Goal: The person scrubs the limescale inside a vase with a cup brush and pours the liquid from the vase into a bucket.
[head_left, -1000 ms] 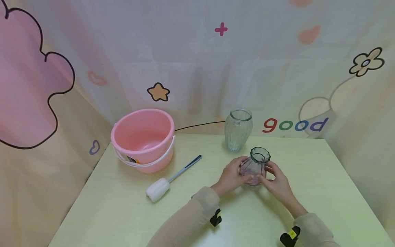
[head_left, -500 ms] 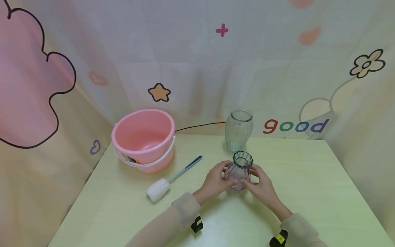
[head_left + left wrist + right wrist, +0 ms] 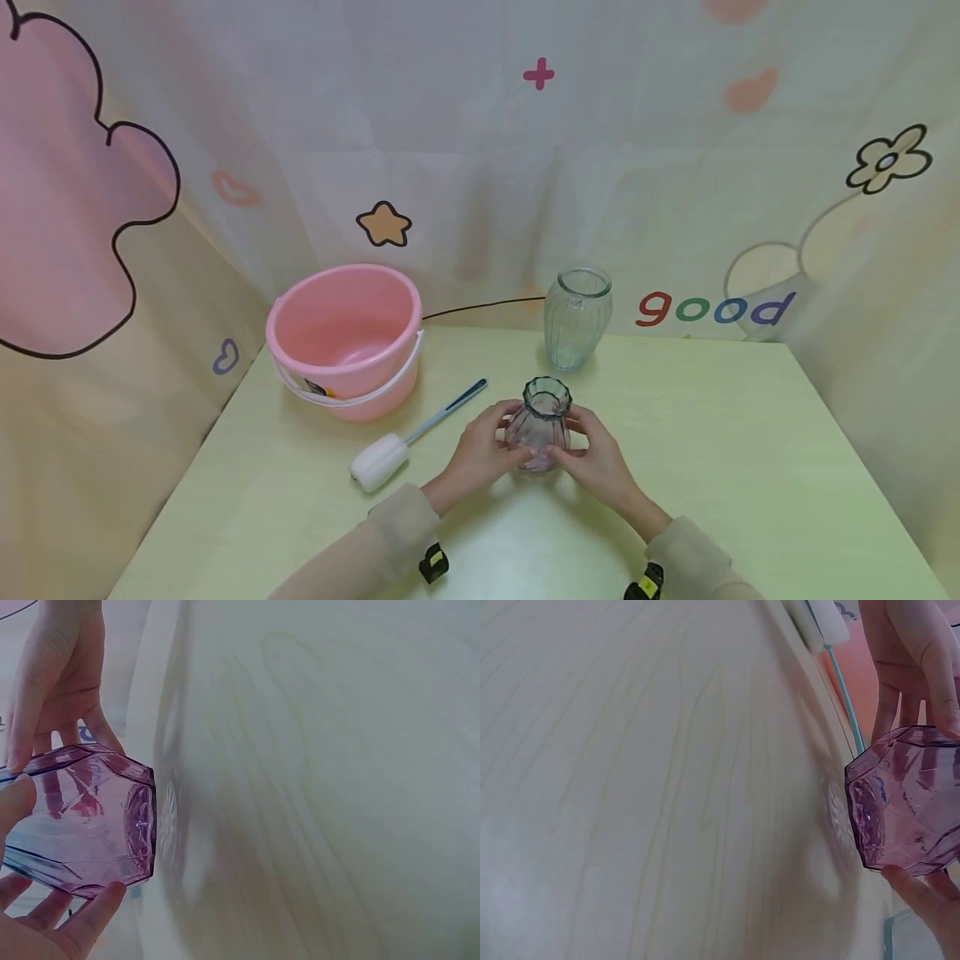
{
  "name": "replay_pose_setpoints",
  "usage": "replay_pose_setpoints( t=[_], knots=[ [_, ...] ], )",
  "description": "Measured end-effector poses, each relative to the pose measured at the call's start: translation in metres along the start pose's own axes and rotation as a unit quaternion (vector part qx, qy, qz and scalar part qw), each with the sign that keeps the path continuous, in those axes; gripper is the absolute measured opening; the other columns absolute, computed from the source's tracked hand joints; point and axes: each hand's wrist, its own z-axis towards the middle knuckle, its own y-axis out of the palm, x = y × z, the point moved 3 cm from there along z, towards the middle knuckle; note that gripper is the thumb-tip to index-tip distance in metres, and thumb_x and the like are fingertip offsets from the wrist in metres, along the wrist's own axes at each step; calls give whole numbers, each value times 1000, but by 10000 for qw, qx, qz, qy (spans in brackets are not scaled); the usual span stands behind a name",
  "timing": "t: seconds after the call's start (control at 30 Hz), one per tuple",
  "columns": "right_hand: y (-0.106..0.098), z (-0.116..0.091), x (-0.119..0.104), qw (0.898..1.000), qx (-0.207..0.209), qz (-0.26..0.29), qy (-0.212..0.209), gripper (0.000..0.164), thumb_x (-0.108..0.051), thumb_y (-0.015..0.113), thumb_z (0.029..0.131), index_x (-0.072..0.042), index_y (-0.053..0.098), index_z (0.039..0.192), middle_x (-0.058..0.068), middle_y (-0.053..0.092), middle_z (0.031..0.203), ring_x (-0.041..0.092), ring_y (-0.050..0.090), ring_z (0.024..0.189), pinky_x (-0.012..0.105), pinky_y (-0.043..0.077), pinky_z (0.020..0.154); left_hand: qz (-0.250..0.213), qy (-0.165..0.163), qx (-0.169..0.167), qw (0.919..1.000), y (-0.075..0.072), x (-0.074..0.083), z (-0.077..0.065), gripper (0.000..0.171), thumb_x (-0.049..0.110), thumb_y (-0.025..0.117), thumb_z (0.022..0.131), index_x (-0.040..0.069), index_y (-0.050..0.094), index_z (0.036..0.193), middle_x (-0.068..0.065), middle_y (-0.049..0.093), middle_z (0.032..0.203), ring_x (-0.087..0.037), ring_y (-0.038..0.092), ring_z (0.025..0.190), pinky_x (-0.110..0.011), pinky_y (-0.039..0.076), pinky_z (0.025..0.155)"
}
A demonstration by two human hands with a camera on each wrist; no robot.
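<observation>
Left hand [image 3: 482,448] held one side of the purple vase [image 3: 538,435], thumb at the front, vase was upright between both hands, right hand [image 3: 598,460] held the other side, far fingertips were partly hidden, contact with the tabletop [image 3: 750,475] was unclear.

A small glass vase [image 3: 538,437] stands upright, mouth up, between the left hand [image 3: 483,447] and the right hand [image 3: 598,460], whose fingers and thumbs hold it from both sides. The glass is see-through and ribbed, with angular facets, shading from pinkish purple in the lower body to grey-green at the scalloped, flared rim above a narrow neck. Its patterned base is close to the surface [image 3: 720,442]; whether they touch is hard to tell.
</observation>
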Motion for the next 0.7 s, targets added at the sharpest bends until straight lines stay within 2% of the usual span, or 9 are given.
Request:
replay_pose_setpoints(
  t=[0.37, 0.53, 0.6, 0.7],
  knots=[
    [14, -1, -6, 9998, -194, -73, 53, 61, -3, 72, 76, -7, 43, 130, 15, 49, 127, 37, 52, 112, 31, 54, 72, 18, 5, 39, 10000, -8, -5, -11, 61, 12, 75, 75, 12, 47, 129, -5, 54, 121, -21, 57, 105, -23, 51, 76],
    [12, -2, -27, 9999, -136, -20, -34, 59, 2, 70, 76, 1, 43, 128, 21, 49, 125, 42, 52, 110, 38, 54, 71, 54, -19, 39, 10000, -9, -7, -11, 62, 12, 75, 75, 13, 46, 129, -5, 54, 122, -21, 57, 106, -23, 51, 76],
    [11, -3, -34, 9999, -121, -15, -75, 58, 4, 70, 76, 4, 43, 127, 22, 49, 123, 43, 52, 109, 36, 54, 71, 62, -31, 40, 10000, -9, -8, -11, 62, 12, 75, 75, 13, 46, 129, -5, 54, 122, -21, 57, 106, -23, 51, 76],
    [14, -2, -24, 9997, -128, -121, -165, 58, 0, 71, 76, 2, 43, 127, 21, 50, 123, 42, 52, 109, 31, 54, 69, 73, -53, 43, 9999, -8, -10, -11, 62, 12, 75, 75, 12, 46, 129, -6, 54, 122, -22, 57, 106, -22, 51, 76]
  ],
)
